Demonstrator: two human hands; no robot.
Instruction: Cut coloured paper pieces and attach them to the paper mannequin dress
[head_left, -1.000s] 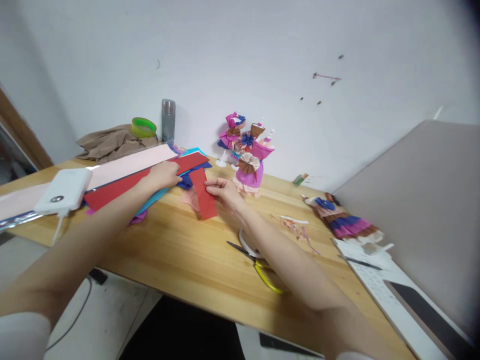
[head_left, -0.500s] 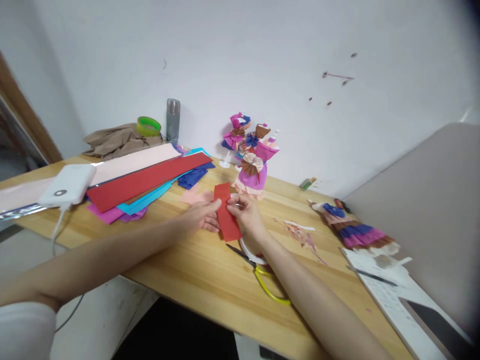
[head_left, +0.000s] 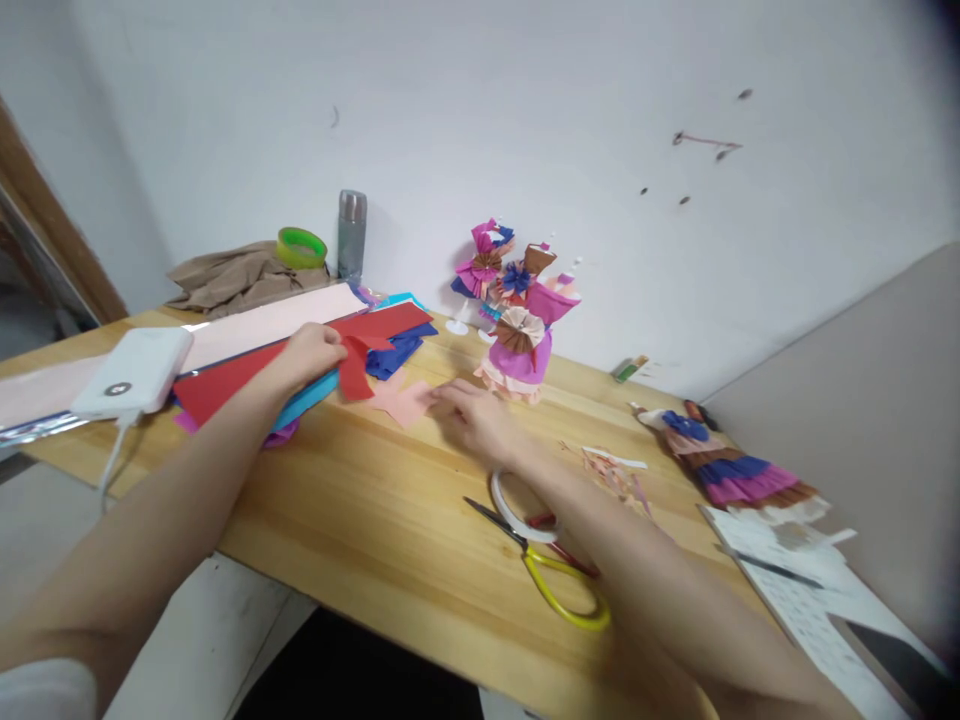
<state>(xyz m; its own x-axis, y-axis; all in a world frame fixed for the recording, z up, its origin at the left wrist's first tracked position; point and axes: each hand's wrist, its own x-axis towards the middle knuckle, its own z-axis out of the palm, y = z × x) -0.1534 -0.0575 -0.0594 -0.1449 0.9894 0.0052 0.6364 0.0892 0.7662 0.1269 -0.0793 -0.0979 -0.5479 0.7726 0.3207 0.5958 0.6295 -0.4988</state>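
Observation:
My left hand (head_left: 315, 352) is over the stack of coloured paper on the left, its fingers closed on a small piece of red crepe paper (head_left: 355, 372) that hangs bent from them. Beside it on the table lies a peach crepe paper piece (head_left: 405, 400) with an uneven outline. My right hand (head_left: 480, 422) has its fingertips pinched at the right edge of that peach piece. Below my right forearm are scissors with yellow handles (head_left: 559, 585) and a white tape roll (head_left: 517, 515); the arm partly covers the space beside them.
Long red crepe paper (head_left: 225, 385) lies with pink and blue sheets, a white power bank (head_left: 139, 370) on top. Behind stand a thermos (head_left: 352, 235), green tape (head_left: 301, 248) and paper-dressed figures (head_left: 517, 310). Paper scraps (head_left: 611, 475), another paper dress (head_left: 739, 470) and a white board (head_left: 787, 570) lie right.
My left hand has carried the small red paper left to the stack, out of my right hand's grasp. My right hand has moved to the peach paper's edge. The view has shifted slightly.

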